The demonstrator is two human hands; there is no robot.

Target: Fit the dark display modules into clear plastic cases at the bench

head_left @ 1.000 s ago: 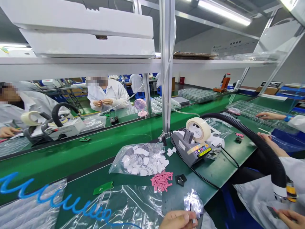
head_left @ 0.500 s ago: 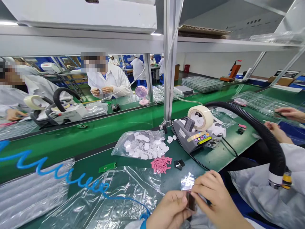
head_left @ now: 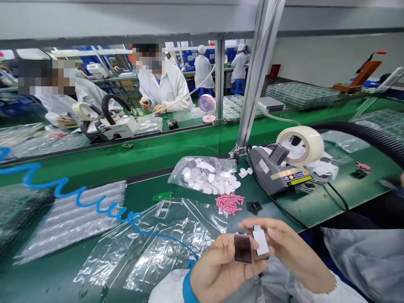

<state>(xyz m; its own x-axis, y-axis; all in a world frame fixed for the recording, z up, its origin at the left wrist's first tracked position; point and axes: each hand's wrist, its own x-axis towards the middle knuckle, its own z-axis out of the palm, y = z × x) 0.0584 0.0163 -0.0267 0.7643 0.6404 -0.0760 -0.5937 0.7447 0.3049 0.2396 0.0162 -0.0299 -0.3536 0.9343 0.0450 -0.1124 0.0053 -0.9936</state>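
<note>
My left hand (head_left: 214,265), with a blue wrist strap (head_left: 188,288) at its cuff, pinches a small dark rectangular screen (head_left: 243,249) by its left side. A thin pink line runs along the screen's upper edge. Close beside it, my right hand (head_left: 288,246) grips a small white rectangular piece (head_left: 261,241) with a narrower tab at its top and a dark edge showing behind. Both pieces are held above the bench front, near pink strips (head_left: 229,203) and small black pieces (head_left: 254,207).
A clear bag of white pieces (head_left: 206,174) lies behind the pink strips. To the right stands a grey device (head_left: 271,172) with a tape roll (head_left: 315,145). Clear plastic sheeting (head_left: 176,248), a green board (head_left: 163,196) and a coiled blue cord (head_left: 94,202) are on the left. Co-workers sit across.
My view has swung left and down. My hands were together around the dark screen; now they are slightly apart, the screen faces up in my left, and a white piece shows in my right.
</note>
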